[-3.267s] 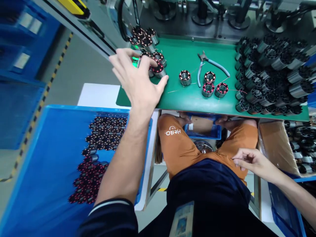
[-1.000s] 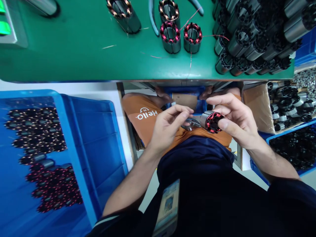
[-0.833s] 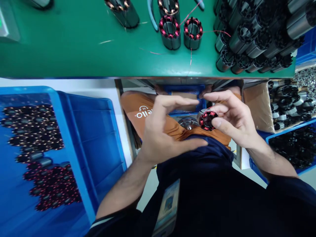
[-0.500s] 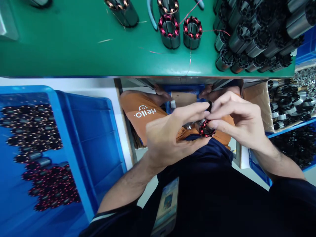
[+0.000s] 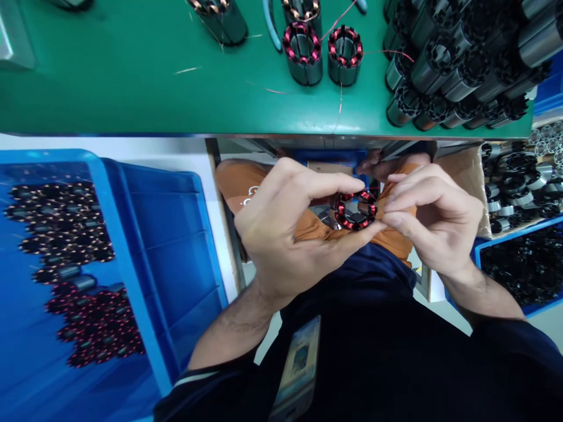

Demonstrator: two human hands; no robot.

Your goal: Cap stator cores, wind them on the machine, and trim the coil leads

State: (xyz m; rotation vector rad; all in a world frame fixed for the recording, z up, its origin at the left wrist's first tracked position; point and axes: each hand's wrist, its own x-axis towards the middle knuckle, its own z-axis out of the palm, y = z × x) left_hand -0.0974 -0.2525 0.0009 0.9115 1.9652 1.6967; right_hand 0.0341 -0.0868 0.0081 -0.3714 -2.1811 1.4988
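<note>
Between the thumb and fingers of my left hand (image 5: 290,234) is a black ring-shaped stator (image 5: 356,227) with red wire coils, its open end facing up. Right beside it, my right hand (image 5: 433,220) has its thumb and fingertips pinched together near the ring's right edge; a short thin wire shows by the fingers, but what the pinch holds is too small to make out. Both hands are over my lap, below the table's front edge. Two stators with pink-red coils (image 5: 301,54) (image 5: 345,55) stand upright on the green table (image 5: 153,99).
Many bare stator cores (image 5: 440,61) are stacked at the table's right. Copper-coil stators (image 5: 222,20) and a blue-handled tool (image 5: 271,26) lie at the back. A blue bin (image 5: 92,234) with wound stators is at the left. Boxes of parts (image 5: 484,193) stand at the right.
The stator in my left hand has turned so its round opening faces up more fully. My right hand has moved slightly right, away from the ring's top.
</note>
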